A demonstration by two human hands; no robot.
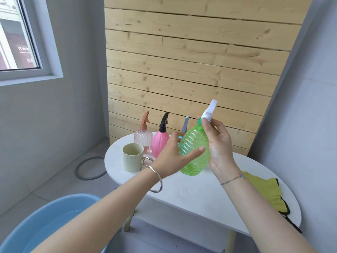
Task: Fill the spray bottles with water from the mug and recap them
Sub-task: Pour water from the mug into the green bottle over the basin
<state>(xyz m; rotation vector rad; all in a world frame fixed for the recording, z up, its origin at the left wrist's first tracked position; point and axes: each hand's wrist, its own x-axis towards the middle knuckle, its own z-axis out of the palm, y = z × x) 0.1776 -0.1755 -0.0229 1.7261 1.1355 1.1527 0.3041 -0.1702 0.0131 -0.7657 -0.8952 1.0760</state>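
Looking down from head height onto a white oval worktop (209, 194) set before a wall of pale wooden slats (182, 61). Held in the air above the middle of the worktop, tilted with its top leaning away and to the right: a ribbed green spray bottle (194, 152), with a white sprayer head (209, 110) at its neck; whether screwed tight, impossible to tell. Round the bottle's belly, the left grip (171, 157), wrapped loosely, thumb laid across the front and fingers passing behind. On the other side, the right grip (218, 143), palm along the bottle's shoulder, thumb and a fingertip pinching the green collar just under the sprayer head. A silver bangle (155, 178) on the left wrist, a thin thread bracelet (233, 178) on the right. Upright at the back left of the worktop, side by side: a clear pink-tinted bottle (143, 139) with a terracotta sprayer and a solid pink bottle (161, 143) with a black sprayer; next along, mostly hidden behind the held bottle, a blue-grey sprayer top (185, 125). In front of these, a cream mug (133, 157), metallic handle turned to the right. At the worktop's right end, a yellow-green cloth (262, 190), its dark edging trailing over the rim. Lower left, a light blue basin (54, 225) holding water. On the floor beyond, a grey ring (91, 168).
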